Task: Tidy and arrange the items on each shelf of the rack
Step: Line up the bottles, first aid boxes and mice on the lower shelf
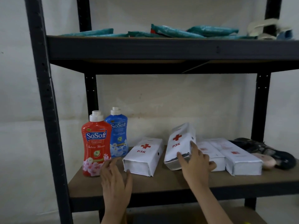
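I had the right hand [195, 165] gripping the near end of a white paper-wrapped first-aid box marked with a red cross and "P3K" [179, 143], fingers curled round its lower corner, the box tilted up off the brown board shelf [161, 180] near the middle of its front edge. The left hand [115, 180] lay flat with straight fingers on the shelf, its thumb touching a second, flat-lying P3K box [144, 156], its fingertips at the base of the red SoSoft detergent bottle [95, 146].

Hazards, as I judged them:
1. The grip covered one corner only; the box could pivot and drop onto the two pale boxes [226, 156] just beside it.
2. A sideways push from the left hand could topple the red bottle against the blue bottle [119, 135] behind it.
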`<action>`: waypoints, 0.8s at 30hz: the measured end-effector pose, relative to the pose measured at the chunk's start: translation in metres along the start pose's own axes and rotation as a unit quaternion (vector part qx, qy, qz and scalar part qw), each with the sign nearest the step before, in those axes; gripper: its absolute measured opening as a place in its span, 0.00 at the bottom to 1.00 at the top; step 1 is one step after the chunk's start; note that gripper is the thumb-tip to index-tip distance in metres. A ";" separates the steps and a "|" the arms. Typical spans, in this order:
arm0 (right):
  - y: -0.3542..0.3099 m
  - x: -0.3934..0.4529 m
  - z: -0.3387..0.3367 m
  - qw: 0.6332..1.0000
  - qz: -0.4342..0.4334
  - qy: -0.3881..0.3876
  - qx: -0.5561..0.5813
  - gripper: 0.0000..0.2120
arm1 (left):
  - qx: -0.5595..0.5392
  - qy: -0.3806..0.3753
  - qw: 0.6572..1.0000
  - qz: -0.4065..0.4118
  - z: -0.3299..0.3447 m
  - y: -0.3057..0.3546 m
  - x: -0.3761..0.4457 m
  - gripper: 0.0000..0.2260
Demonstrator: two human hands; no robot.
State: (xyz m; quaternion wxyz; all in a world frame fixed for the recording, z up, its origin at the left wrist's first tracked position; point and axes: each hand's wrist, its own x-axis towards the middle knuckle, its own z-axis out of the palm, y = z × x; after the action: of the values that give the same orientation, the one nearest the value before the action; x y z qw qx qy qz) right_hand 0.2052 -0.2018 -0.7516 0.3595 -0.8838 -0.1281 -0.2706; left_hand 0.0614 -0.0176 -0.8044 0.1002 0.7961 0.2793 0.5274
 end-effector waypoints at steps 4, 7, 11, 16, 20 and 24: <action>-0.004 0.010 -0.002 0.996 -0.010 -0.088 -0.002 0.30 | 0.057 0.007 0.998 0.028 0.002 0.004 0.001 0.22; -0.003 0.021 0.000 0.988 -0.032 -0.145 -0.042 0.27 | 0.060 0.007 0.998 0.032 0.002 0.004 0.001 0.20; 0.001 0.025 0.003 0.978 -0.045 -0.189 -0.074 0.25 | 0.042 -0.003 0.998 0.037 0.000 0.009 0.001 0.17; 0.018 0.019 0.006 0.992 -0.097 -0.076 -0.024 0.20 | -0.028 -0.055 0.997 0.045 0.006 0.035 -0.003 0.19; 0.047 0.024 -0.009 0.994 -0.043 0.061 -0.074 0.24 | -0.079 -0.110 0.984 0.113 0.016 0.069 -0.006 0.16; 0.065 0.034 -0.032 0.982 0.077 -0.008 -0.170 0.45 | -0.111 -0.177 0.958 0.195 0.032 0.103 -0.015 0.13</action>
State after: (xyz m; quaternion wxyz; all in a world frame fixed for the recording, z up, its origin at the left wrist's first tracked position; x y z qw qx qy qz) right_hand 0.2482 -0.2693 -0.7496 0.2225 -0.9414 -0.0143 -0.2533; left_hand 0.1212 -0.1064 -0.7827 0.1312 0.8996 0.0361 0.4149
